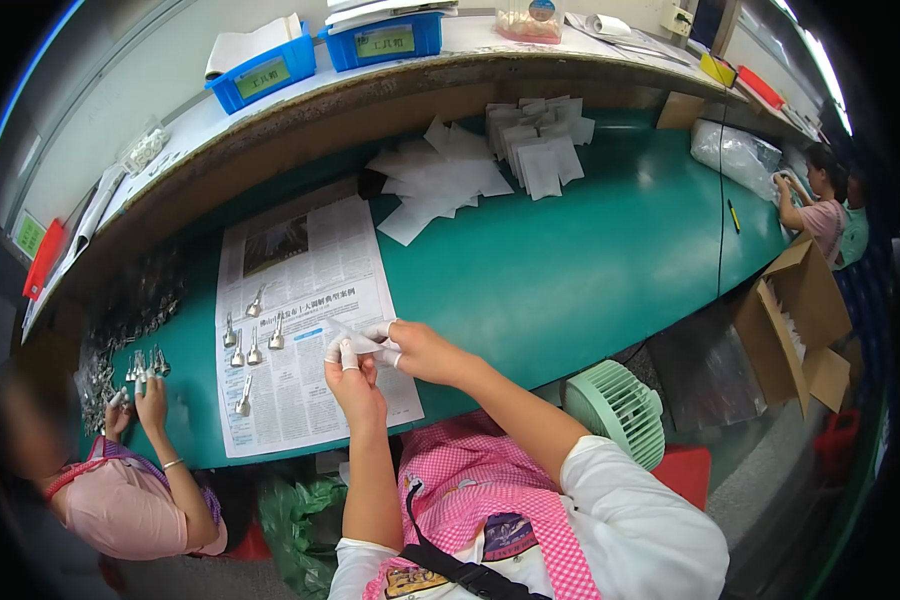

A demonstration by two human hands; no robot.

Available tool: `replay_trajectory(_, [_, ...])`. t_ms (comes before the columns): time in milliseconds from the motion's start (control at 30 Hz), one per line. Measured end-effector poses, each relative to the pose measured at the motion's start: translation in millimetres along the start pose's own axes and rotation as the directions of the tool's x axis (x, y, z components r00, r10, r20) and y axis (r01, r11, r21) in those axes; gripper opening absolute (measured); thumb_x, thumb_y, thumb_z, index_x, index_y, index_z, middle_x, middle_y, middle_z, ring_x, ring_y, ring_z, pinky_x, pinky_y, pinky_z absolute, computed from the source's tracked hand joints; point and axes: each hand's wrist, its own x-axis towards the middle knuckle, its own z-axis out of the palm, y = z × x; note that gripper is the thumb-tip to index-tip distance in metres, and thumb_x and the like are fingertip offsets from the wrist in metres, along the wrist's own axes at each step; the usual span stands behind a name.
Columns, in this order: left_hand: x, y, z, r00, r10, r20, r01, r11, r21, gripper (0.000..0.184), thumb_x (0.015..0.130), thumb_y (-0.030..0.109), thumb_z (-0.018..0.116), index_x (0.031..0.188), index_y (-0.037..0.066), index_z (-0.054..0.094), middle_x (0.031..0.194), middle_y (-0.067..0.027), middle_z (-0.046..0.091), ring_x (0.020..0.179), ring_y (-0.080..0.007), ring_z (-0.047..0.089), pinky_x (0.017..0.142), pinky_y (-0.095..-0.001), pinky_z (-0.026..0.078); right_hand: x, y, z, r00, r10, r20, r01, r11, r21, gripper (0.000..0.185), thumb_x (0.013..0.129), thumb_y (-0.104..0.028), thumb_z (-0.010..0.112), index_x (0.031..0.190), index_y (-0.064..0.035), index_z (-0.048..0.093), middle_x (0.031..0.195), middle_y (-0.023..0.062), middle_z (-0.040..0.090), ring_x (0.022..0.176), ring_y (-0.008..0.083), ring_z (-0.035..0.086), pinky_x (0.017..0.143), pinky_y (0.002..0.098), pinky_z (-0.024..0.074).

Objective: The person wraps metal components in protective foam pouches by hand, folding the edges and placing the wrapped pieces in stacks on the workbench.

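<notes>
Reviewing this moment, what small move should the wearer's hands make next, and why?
Probably the left hand and right hand should gently ease apart the edges of the white packet. Both pinch it above the newspaper, where silver metal parts lie nearby, so checking its opening seems sensible; whether it already holds something is too small to tell.
</notes>
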Motion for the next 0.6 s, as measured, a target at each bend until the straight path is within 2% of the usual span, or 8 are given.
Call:
replay_trajectory(133, [-3.3, 2.8, 9.7, 0.998, 0.051, -0.03, -0.047, 0.991, 0.124, 0.018, 0.097, 0.009, 0.046, 0.112, 0.002, 0.054, 0.089, -0.0043, 0.061, 0.064, -0.0038, 0.047, 0.047, -0.0157, 0.032, 31.3, 29.5, -17.9, 0.988, 0.109, -0.112, -0.099, 0.99, 0.099, 0.025, 0.089, -0.01, 0.057, 0.111, 0.0002, 0.059, 0.095, 0.0137, 0.066, 0.091, 0.0216, 0.062, 0.083, 0.0318, 0.0481])
replay_trajectory(300, [-4.3, -23.1, -9.1, 0.98, 0.064, 0.188, -0.14, 0.894, 0.425, 0.02, 0.095, 0.007, 0.049, 0.113, 0.001, 0.057, 0.093, -0.0065, 0.062, 0.074, -0.0085, 0.054, 0.062, -0.0207, 0.044, 70.8, 93.2, -109.5, 0.904, 0.145, -0.403, -0.043, 0.967, 0.251, 0.022, 0.09, -0.006, 0.054, 0.11, 0.0006, 0.058, 0.101, 0.005, 0.063, 0.091, 0.0122, 0.058, 0.083, 0.027, 0.0471])
replay_trajectory(367, [-5.3, -36.2, -18.1, 0.969, 0.049, 0.243, -0.175, 0.83, 0.529, 0.017, 0.092, 0.004, 0.053, 0.105, 0.0, 0.063, 0.094, -0.0096, 0.063, 0.083, -0.0161, 0.06, 0.074, -0.028, 0.049, 66.1, 106.1, -165.0, 0.847, 0.168, -0.505, -0.137, 0.986, 0.098, 0.021, 0.09, -0.009, 0.054, 0.109, 0.0005, 0.057, 0.095, 0.0065, 0.063, 0.085, 0.0136, 0.058, 0.077, 0.0284, 0.0486])
replay_trajectory(433, [-5.3, -52.6, -32.0, 0.94, 0.123, 0.318, -0.314, 0.671, 0.672, 0.015, 0.09, 0.003, 0.055, 0.102, 0.0, 0.064, 0.095, -0.012, 0.064, 0.084, -0.0192, 0.061, 0.074, -0.0294, 0.049, 54.7, 147.9, -222.6, 0.774, 0.193, -0.604, -0.29, 0.955, -0.067, 0.022, 0.087, -0.011, 0.055, 0.106, 0.0007, 0.057, 0.089, 0.0147, 0.065, 0.084, 0.0241, 0.064, 0.075, 0.0348, 0.0496])
replay_trajectory(467, [-4.0, -58.7, -34.7, 0.921, 0.153, 0.359, -0.378, 0.575, 0.725, 0.015, 0.089, 0.003, 0.056, 0.1, 0.0, 0.065, 0.095, -0.0132, 0.064, 0.084, -0.0207, 0.062, 0.075, -0.0301, 0.049, 42.6, 161.2, -247.5, 0.714, 0.236, -0.66, -0.328, 0.944, -0.018, 0.026, 0.087, -0.013, 0.055, 0.108, 0.0014, 0.056, 0.094, 0.0185, 0.065, 0.089, 0.0296, 0.064, 0.078, 0.0377, 0.0491])
replay_trajectory(533, [-7.8, -54.0, -25.0, 0.913, 0.157, 0.376, -0.393, 0.586, 0.709, 0.014, 0.086, 0.002, 0.059, 0.098, 0.001, 0.066, 0.096, -0.0151, 0.064, 0.086, -0.0249, 0.063, 0.076, -0.0322, 0.05, 15.8, 217.3, -297.0, 0.56, 0.124, -0.819, -0.424, 0.892, -0.155, 0.031, 0.086, -0.017, 0.055, 0.11, 0.0019, 0.056, 0.104, 0.0241, 0.062, 0.1, 0.0395, 0.06, 0.086, 0.043, 0.0459])
replay_trajectory(567, [-8.5, -50.9, -22.5, 0.904, 0.158, 0.398, -0.415, 0.545, 0.728, 0.014, 0.085, 0.002, 0.059, 0.098, 0.001, 0.066, 0.096, -0.0149, 0.065, 0.085, -0.0251, 0.063, 0.076, -0.0323, 0.05, -1.5, 209.8, -311.7, 0.518, 0.16, -0.841, -0.488, 0.862, -0.136, 0.031, 0.086, -0.016, 0.054, 0.111, 0.0017, 0.056, 0.104, 0.0239, 0.063, 0.101, 0.0392, 0.059, 0.087, 0.0432, 0.0455])
replay_trajectory(600, [-8.4, -49.8, -20.6, 0.894, 0.158, 0.419, -0.438, 0.503, 0.745, 0.015, 0.085, 0.002, 0.059, 0.099, 0.001, 0.066, 0.095, -0.0146, 0.065, 0.085, -0.0252, 0.064, 0.075, -0.0324, 0.05, -15.1, 232.4, -333.0, 0.469, 0.22, -0.855, -0.605, 0.786, -0.13, 0.034, 0.087, -0.015, 0.053, 0.117, 0.0, 0.056, 0.11, 0.0177, 0.063, 0.102, 0.0301, 0.06, 0.089, 0.0373, 0.0452])
